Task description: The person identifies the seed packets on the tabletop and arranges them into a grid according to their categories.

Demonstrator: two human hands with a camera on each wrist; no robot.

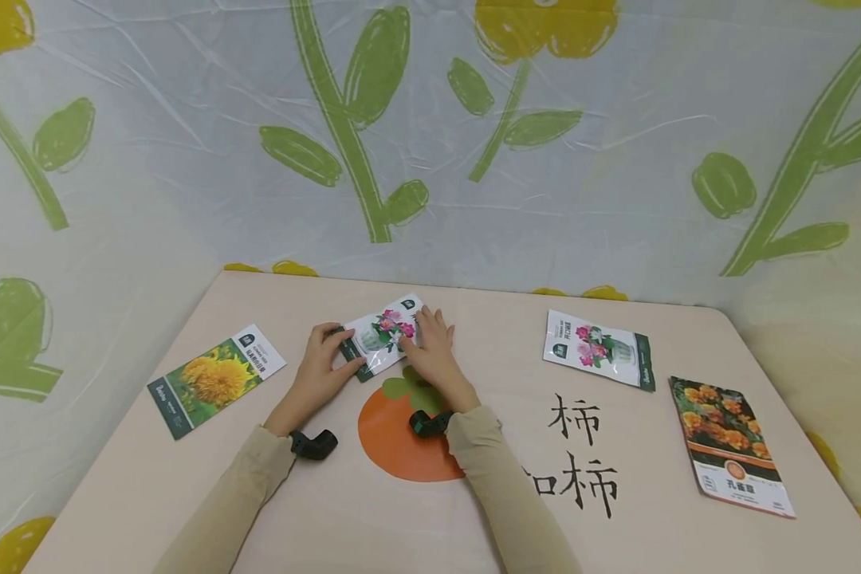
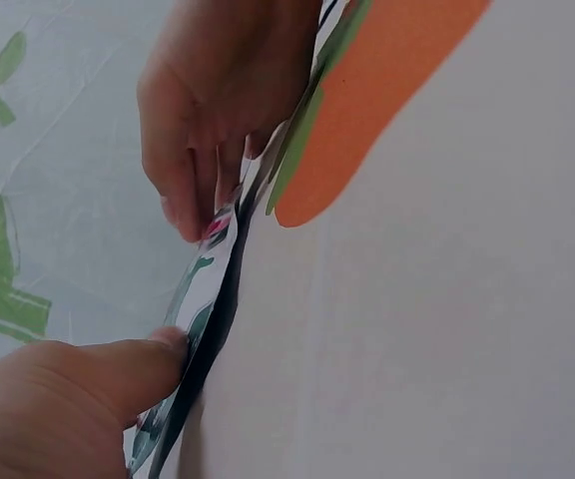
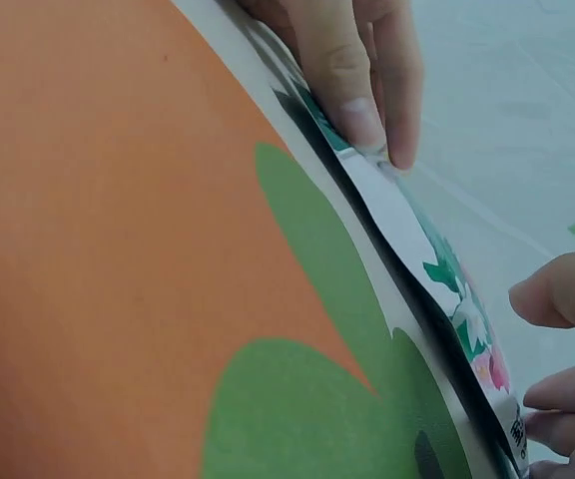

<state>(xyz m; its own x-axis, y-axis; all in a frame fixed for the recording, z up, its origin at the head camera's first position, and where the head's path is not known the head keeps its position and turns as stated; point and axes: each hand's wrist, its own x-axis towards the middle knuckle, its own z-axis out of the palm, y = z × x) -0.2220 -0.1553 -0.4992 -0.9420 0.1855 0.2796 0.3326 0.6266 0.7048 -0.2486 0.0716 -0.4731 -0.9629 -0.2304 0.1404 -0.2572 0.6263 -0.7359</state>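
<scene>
A white seed packet with pink flowers and a dark green end lies at the table's back, left of centre. My left hand rests at its green end, thumb on the near corner and forefinger on the far one. In the left wrist view the left thumb lies straight along the packet's face. My right hand is at the packet's other end, its fingers beside the right edge. The right thumb is held off the packet in the right wrist view. The packet's underside is hidden.
A yellow-flower seed packet lies at the left. To the right are another pink-flower packet and an orange-flower packet. The pink tabletop bears a printed orange persimmon and black characters. A flower-patterned sheet hangs behind.
</scene>
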